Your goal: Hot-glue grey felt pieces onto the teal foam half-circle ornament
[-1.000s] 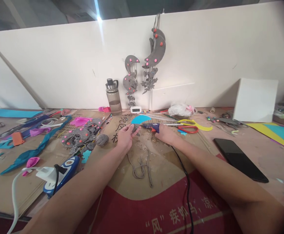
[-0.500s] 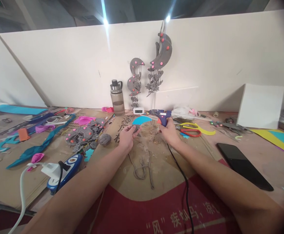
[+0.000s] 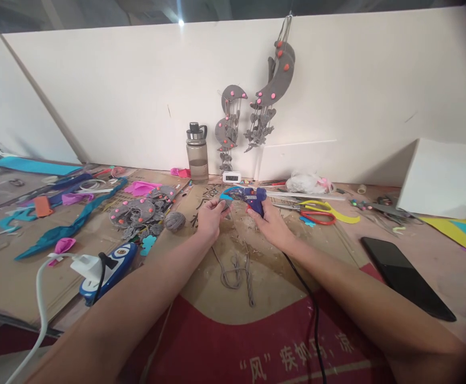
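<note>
The left hand (image 3: 210,217), fingertips nearly together, pinches one small, flat grey piece (image 3: 228,204); the right hand (image 3: 271,224) curls round the handle of one navy-blue plastic glue gun (image 3: 254,199) over a brown-and-red printed cardboard sheet (image 3: 212,301). Two dotted grey crescent hangings (image 3: 281,77) hang against a white wall panel (image 3: 128,96). The glue gun points left toward the piece, its long axis crosswise.

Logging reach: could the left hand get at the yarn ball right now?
Probably yes: nothing visible stands between the left hand and the yarn ball, though that hand holds a small gray piece.
</note>
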### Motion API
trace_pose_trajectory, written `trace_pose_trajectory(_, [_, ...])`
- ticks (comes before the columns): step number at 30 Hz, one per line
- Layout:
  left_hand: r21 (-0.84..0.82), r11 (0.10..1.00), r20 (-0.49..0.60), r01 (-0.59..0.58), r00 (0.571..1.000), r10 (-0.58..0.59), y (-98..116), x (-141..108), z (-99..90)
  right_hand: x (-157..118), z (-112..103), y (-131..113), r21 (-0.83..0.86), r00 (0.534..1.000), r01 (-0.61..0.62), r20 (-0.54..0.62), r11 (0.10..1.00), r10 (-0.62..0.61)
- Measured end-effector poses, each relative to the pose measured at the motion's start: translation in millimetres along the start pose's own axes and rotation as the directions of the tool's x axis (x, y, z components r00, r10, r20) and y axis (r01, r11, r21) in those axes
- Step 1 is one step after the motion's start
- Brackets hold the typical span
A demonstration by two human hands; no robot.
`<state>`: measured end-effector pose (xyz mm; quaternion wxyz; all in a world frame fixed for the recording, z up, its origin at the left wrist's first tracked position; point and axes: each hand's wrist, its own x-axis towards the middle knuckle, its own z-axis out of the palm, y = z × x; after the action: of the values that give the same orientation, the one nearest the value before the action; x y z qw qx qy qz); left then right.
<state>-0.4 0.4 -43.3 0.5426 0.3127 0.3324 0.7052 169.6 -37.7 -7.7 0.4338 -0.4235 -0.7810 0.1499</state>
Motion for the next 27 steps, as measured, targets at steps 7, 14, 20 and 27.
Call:
trace_pose_trajectory(7, [0.021,1.0,-0.018,-0.015,1.0,0.015,-0.6,-1.1,1.7,-1.7,2.5,0.5,-0.105,0.998,-0.056,0.034,0.993,0.06])
trace_pose_trajectory(14, [0.034,0.999,-0.005,-0.018,1.0,0.018,1.3,-3.5,3.0,-2.6,5.3,3.1,-0.114,0.997,-0.046,0.055,0.992,0.052])
trace_pose_trajectory(20, [0.077,0.997,-0.014,-0.022,1.0,0.024,1.4,-4.3,3.8,-3.0,5.8,2.3,-0.114,0.998,-0.029,0.052,0.993,0.035])
trace_pose_trajectory(27, [0.07,0.997,-0.024,-0.024,0.999,0.025,0.5,-3.7,4.1,-3.9,6.9,0.9,-0.11,0.997,-0.048,0.052,0.993,0.054])
